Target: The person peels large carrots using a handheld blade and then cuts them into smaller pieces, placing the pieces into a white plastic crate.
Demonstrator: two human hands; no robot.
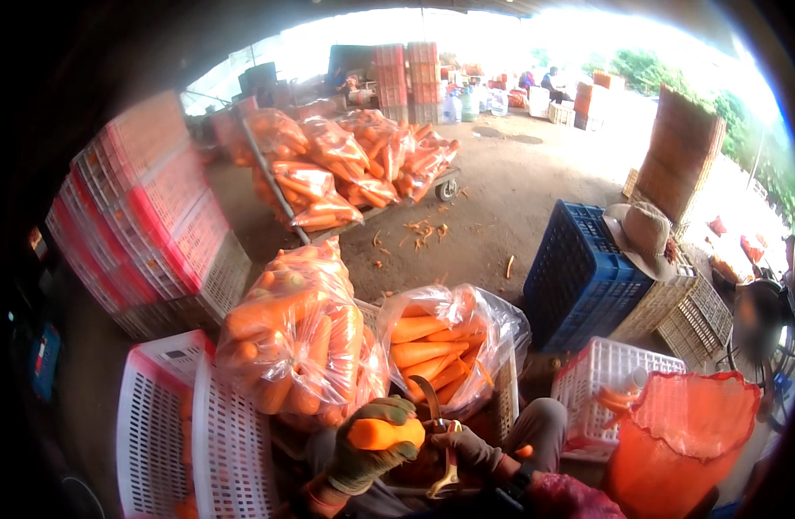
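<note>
My left hand point(382, 443), in a greenish work glove, is closed around a thick carrot point(385, 434). Beside it, my right hand point(472, 449), in a dark glove, grips a tool with a pale yellow handle point(450, 471). A dark curved strip point(429, 394) rises by the fingers; whether it belongs to the tool I cannot tell. Just ahead of my hands stands an opened clear plastic bag point(501, 333) with carrots point(428, 352) inside. To its left, a fuller bag of carrots point(304, 346) leans close to my left hand.
White crates point(233, 441) with carrots stand at left, below tall stacked crates point(146, 216). A cart point(363, 227) bears bagged carrots. At right are a blue crate point(570, 277), a hat point(641, 235), a white crate point(588, 381) and an orange mesh sack point(687, 432). Scraps point(423, 232) litter the floor.
</note>
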